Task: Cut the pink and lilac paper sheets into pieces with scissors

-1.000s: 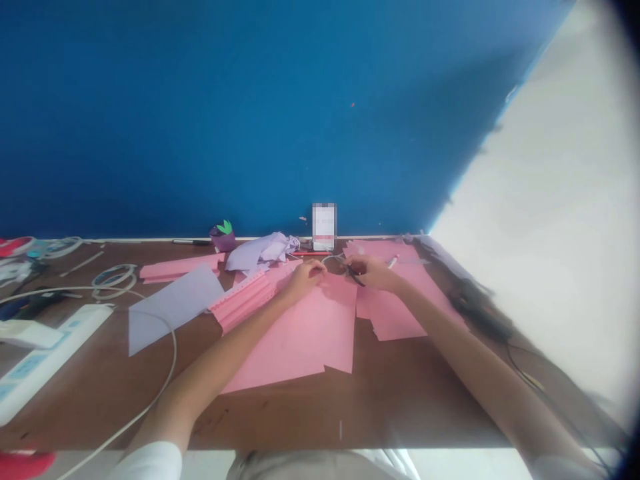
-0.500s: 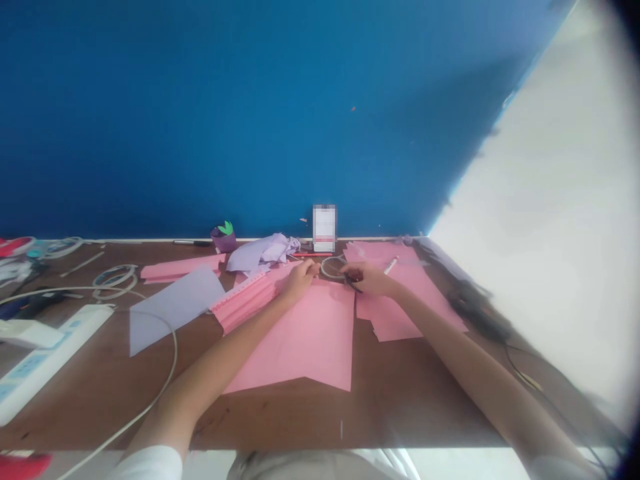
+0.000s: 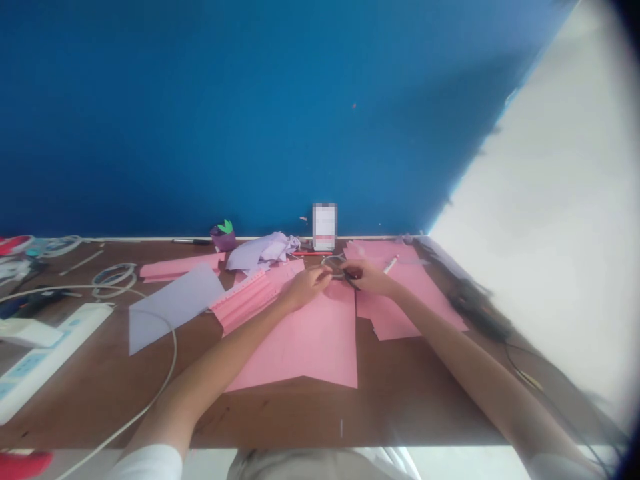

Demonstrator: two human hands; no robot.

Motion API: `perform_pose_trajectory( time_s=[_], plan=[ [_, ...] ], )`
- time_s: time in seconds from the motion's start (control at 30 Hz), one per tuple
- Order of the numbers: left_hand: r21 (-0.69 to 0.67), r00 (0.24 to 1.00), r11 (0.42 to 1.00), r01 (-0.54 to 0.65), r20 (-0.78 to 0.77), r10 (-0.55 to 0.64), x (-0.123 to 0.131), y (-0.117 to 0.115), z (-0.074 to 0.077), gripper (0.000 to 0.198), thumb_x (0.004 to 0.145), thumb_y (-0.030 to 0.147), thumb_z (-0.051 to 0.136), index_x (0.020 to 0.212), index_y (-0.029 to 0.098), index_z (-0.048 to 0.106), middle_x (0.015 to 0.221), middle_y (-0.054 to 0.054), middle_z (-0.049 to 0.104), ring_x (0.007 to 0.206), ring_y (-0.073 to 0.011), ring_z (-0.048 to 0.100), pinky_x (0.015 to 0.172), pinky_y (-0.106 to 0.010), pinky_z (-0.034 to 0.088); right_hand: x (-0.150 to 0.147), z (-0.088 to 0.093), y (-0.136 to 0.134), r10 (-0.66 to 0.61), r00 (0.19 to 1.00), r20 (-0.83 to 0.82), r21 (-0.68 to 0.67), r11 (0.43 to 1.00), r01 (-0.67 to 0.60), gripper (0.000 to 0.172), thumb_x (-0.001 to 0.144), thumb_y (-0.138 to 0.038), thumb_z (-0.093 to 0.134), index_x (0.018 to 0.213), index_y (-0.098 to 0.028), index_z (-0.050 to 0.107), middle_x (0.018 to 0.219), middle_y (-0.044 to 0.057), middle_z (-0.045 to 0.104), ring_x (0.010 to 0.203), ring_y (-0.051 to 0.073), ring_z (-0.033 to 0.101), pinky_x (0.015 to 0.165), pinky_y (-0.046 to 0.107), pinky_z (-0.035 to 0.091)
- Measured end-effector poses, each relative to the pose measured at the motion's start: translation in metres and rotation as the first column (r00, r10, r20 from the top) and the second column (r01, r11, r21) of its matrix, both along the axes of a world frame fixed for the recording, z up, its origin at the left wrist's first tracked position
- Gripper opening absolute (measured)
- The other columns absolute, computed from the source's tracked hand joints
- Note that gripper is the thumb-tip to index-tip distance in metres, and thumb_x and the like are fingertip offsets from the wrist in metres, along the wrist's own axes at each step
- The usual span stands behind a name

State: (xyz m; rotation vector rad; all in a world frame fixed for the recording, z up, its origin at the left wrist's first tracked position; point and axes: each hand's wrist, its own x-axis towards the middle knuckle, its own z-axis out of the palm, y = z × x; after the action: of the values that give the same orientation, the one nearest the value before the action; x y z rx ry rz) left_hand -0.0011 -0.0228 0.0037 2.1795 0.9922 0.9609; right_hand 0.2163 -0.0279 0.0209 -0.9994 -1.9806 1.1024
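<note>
Left hand [image 3: 306,287] has slid right along the far part of the pink sheet [image 3: 305,340], now closer to right hand [image 3: 373,279], and the sheet has shifted slightly right with it. Table [image 3: 400,400] shows brown under everything. Left hand sits on the sheet's far edge, fingers curled and partly closed, tips near a grey wire loop [image 3: 329,262]; cannot tell if it has hold of the loop. Right hand is pinched nearly shut on a dark tool [image 3: 353,279], just past the sheet's far right corner; tool too small to tell exactly, possibly scissors. Left of the sheet: pleated pink paper [image 3: 245,305] touching it, lilac sheet [image 3: 175,307] beyond that, white cable [image 3: 173,353] and power strip [image 3: 50,350] further left. Right of the sheet: more pink sheets [image 3: 405,300], with a marker [image 3: 391,264] lying on them. Beyond the sheet, against the blue wall [image 3: 250,113]: crumpled lilac paper [image 3: 260,252], purple cup [image 3: 223,239], red pen [image 3: 310,253], and a blurred upright card [image 3: 325,227].
</note>
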Motion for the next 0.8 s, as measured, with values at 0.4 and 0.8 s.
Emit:
perform_pose_trajectory(
  time_s=[0.4, 0.8],
  plan=[
    [-0.19, 0.998, 0.979, 0.07, 0.02, -0.067, -0.005, 0.012, -0.009, 0.022, 0.073, 0.034, 0.062, 0.087, 0.018, 0.068, 0.092, -0.006, 0.069, 0.088, -0.0213, 0.063, 0.082, -0.033, 0.047, 0.033, 0.028, 0.002, -0.161, 0.85, 0.501, 0.304, 0.953, 0.001, 0.037, 0.071, -0.017, 0.054, 0.105, -0.024, 0.068, 0.077, 0.001, 0.069, 0.06, 0.014, 0.055, 0.056, 0.024, 0.036],
    [-0.284, 0.986, 0.949, 0.136, 0.131, -0.102, -0.006, 0.017, -0.014, 0.034, 0.072, 0.031, 0.065, 0.103, 0.018, 0.059, 0.091, -0.006, 0.065, 0.085, -0.0177, 0.061, 0.075, -0.029, 0.047, 0.053, 0.04, 0.001, -0.106, 0.749, 0.654, 0.305, 0.943, -0.133, 0.037, 0.068, -0.01, 0.049, 0.091, -0.027, 0.073, 0.083, 0.0, 0.071, 0.064, 0.015, 0.056, 0.055, 0.024, 0.032]
  ],
)
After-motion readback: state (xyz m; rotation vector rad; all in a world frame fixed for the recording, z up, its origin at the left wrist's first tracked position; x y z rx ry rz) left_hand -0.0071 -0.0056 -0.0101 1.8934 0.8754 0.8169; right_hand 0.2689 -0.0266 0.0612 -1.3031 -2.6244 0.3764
